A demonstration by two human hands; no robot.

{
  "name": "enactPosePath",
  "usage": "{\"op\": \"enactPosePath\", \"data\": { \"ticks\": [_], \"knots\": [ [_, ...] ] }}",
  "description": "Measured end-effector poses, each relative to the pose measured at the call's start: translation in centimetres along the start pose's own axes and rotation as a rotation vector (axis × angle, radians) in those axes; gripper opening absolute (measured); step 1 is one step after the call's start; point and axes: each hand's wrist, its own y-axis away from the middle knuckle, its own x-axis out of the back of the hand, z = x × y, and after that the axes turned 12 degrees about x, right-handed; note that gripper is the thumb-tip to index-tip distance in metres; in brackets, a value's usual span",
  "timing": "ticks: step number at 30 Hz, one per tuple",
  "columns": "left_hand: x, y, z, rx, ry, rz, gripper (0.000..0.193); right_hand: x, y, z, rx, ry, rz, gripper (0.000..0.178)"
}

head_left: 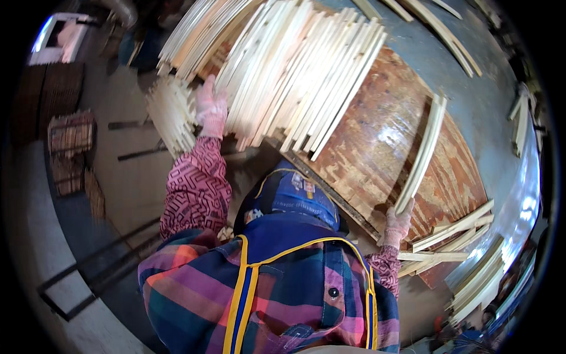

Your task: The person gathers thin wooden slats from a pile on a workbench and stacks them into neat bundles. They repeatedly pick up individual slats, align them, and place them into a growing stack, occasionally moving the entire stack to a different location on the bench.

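- Head view: left hand (210, 108), pink glove, fingers spread flat against the near edge of a big stack of pale wood strips (298, 71), far centre on the counter (383, 147).
- Left arm stretched forward and up, patterned pink sleeve, elbow near the body.
- Right hand (398, 224), pink glove, fingers closed around the near end of one long wood strip (422, 154); strip runs far-right across the reddish-brown counter top.
- Right arm bent, short reach, at the counter's near right edge.
- Loose strips (454, 233) lie just right of the right hand.
- A smaller bundle of strips (171, 112) sits just left of the left hand.
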Motion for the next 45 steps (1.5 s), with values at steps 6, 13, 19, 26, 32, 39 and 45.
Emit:
{"op": "enactPosePath", "data": {
  "ticks": [6, 13, 19, 26, 32, 39, 45],
  "knots": [
    [2.7, -0.2, -1.3, 0.302, 0.542, -0.074, 0.055, -1.2, 3.3, -2.5, -0.101, 0.145, -0.028, 0.084],
    [-1.6, 0.8, 4.3, 0.150, -0.259, -0.385, 0.100, -0.8, 1.9, -7.2, -0.259, 0.339, -0.184, 0.090],
    [-5.4, -0.5, 11.5, 0.199, -0.624, -0.494, 0.114, 1.6, 1.5, -11.1, -0.096, 0.215, 0.059, 0.091],
    [-3.6, -4.7, 15.0, 0.425, 0.045, -0.689, 0.105, -1.9, -3.3, -16.8, 0.148, -0.126, 0.289, 0.088],
    [-3.0, -3.0, 10.5, 0.471, 1.056, -0.833, 0.106, -0.8, -5.1, -20.0, 0.177, -0.258, 0.267, 0.081],
    [-4.9, -1.7, 1.0, 0.235, 0.237, -0.586, 0.112, -1.0, -4.3, -19.3, 0.248, -0.417, 0.011, 0.078],
    [-7.3, 0.6, 6.8, -0.195, -0.095, -0.348, 0.119, 2.3, 0.4, -17.9, 0.076, -0.518, 0.091, 0.080]
  ]
}}
